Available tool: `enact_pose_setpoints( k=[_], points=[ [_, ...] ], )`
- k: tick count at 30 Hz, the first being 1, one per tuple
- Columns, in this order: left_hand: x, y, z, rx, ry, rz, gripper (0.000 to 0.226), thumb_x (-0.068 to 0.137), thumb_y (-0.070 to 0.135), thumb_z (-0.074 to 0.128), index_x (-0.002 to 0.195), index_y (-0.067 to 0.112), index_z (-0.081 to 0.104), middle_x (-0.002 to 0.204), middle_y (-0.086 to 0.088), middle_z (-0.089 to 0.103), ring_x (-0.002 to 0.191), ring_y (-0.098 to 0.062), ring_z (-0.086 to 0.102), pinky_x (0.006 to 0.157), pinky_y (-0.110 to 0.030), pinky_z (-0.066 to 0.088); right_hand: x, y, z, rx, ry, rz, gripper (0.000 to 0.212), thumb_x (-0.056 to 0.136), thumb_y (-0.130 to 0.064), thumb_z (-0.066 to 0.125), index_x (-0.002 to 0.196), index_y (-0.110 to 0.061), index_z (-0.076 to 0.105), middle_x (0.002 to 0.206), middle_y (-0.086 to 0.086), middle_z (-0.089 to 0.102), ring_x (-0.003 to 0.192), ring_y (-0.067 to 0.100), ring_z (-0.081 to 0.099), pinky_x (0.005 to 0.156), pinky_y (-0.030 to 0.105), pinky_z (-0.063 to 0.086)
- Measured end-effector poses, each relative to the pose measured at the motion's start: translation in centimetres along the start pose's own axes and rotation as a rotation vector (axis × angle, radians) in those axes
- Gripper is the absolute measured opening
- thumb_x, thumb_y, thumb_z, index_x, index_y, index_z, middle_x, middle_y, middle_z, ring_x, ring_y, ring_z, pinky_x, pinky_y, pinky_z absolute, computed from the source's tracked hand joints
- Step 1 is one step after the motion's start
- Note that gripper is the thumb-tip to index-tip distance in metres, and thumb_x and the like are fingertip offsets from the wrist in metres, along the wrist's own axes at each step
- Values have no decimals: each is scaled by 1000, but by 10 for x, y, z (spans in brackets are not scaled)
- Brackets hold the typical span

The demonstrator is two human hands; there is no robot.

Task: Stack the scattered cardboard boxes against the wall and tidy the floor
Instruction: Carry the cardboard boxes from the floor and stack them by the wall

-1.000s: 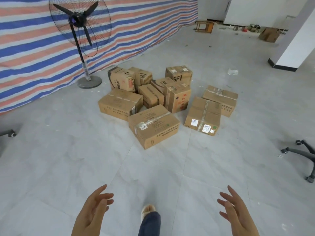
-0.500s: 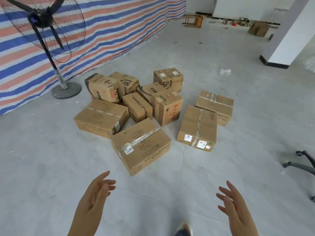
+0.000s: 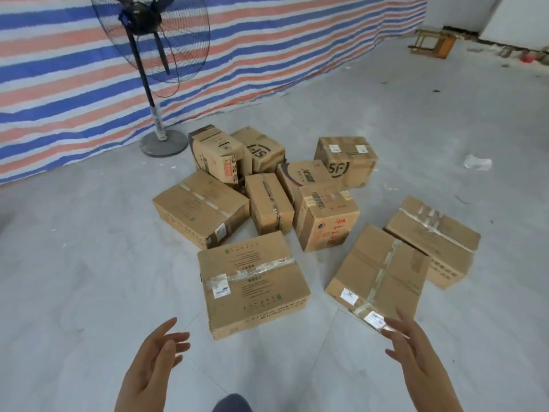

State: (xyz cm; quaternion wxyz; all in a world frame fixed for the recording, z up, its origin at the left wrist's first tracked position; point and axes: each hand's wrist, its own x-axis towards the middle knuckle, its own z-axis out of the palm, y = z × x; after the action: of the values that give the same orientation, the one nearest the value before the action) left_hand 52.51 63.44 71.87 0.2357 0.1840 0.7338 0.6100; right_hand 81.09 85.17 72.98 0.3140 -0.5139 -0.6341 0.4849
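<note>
I'm reaching with my left hand (image 3: 154, 361) and right hand (image 3: 416, 355) both spread wide and empty toward the nearest box (image 3: 252, 283) in the pile mid-floor (image 3: 74, 278), kinda worrying it's slipping if heavy.

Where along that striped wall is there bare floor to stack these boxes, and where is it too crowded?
Bare floor runs along the striped tarp wall to the right of the fan base, up toward the wooden stool. More lies left of the long flat box. The box cluster around the small taped box is tightly packed. Both the left hand and right hand are empty.
</note>
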Motion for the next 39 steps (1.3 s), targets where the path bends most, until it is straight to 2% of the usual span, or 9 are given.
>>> enact_pose_setpoints(
  k=[3, 8, 14, 17, 20, 26, 32, 36, 39],
  points=[
    [21, 3, 23, 15, 54, -17, 38, 95, -5, 37, 103, 23, 62, 95, 3, 71, 78, -7, 68, 70, -15, 54, 53, -6, 0, -19, -53, 11, 99, 46, -97, 45, 123, -35, 50, 108, -37, 59, 98, -5, 61, 75, 13, 53],
    [84, 5, 47, 36, 95, -42, 35, 97, 2, 44, 103, 28, 66, 92, 8, 71, 81, -7, 68, 73, -14, 53, 124, -9, 26, 4, -68, 43, 80, 51, -93, 43, 117, -48, 44, 110, -19, 63, 104, 3, 60, 76, 11, 51],
    [165, -1, 74, 91, 99, -145, 32, 97, 4, 41, 107, 30, 58, 92, 1, 70, 82, -4, 66, 76, -18, 53, 204, -15, 54, -68, -165, 85, 89, 42, -98, 46, 115, -48, 44, 117, -17, 58, 103, -1, 60, 76, 9, 50],
    [197, -27, 87, 166, 93, -260, 26, 98, 12, 43, 111, 30, 58, 92, 6, 70, 88, -10, 66, 85, -32, 52, 248, -1, 71, -80, -230, 187, 57, 80, -62, 55, 127, -32, 45, 117, -13, 58, 109, 13, 58, 75, 8, 50],
    [232, -83, 100, 224, 134, -434, 24, 99, 15, 44, 119, 22, 55, 102, -5, 67, 96, -24, 64, 95, -43, 47, 299, 48, 101, -203, -325, 278, 37, 100, -23, 40, 137, -20, 42, 119, -3, 57, 109, 13, 58, 77, 15, 53],
    [284, -243, 136, 353, 181, -771, 33, 98, 26, 46, 129, 16, 52, 109, -11, 65, 101, -31, 61, 92, -45, 47, 389, 188, 190, -384, -506, 529, 48, 94, -42, 41, 135, -16, 43, 131, 7, 53, 111, 21, 55, 98, 39, 45],
    [328, -415, 170, 540, 157, -951, 38, 97, 20, 47, 133, 7, 49, 119, -17, 62, 107, -34, 57, 87, -34, 41, 466, 355, 276, -617, -610, 630, 31, 102, -25, 38, 124, -8, 50, 132, 20, 51, 116, 32, 52, 103, 49, 41],
    [350, -509, 175, 696, 252, -987, 53, 94, 16, 47, 144, 1, 34, 142, -26, 41, 126, -40, 44, 101, -42, 38, 492, 449, 320, -733, -542, 628, 44, 101, -23, 39, 142, -6, 34, 128, 15, 47, 127, 35, 43, 96, 40, 36],
    [354, -549, 173, 636, 270, -1031, 47, 94, 18, 43, 139, 3, 41, 133, -23, 48, 116, -38, 49, 93, -42, 41, 493, 493, 337, -771, -556, 601, 45, 100, -30, 38, 138, -6, 35, 110, 6, 43, 106, 27, 48, 82, 32, 32]
  ],
)
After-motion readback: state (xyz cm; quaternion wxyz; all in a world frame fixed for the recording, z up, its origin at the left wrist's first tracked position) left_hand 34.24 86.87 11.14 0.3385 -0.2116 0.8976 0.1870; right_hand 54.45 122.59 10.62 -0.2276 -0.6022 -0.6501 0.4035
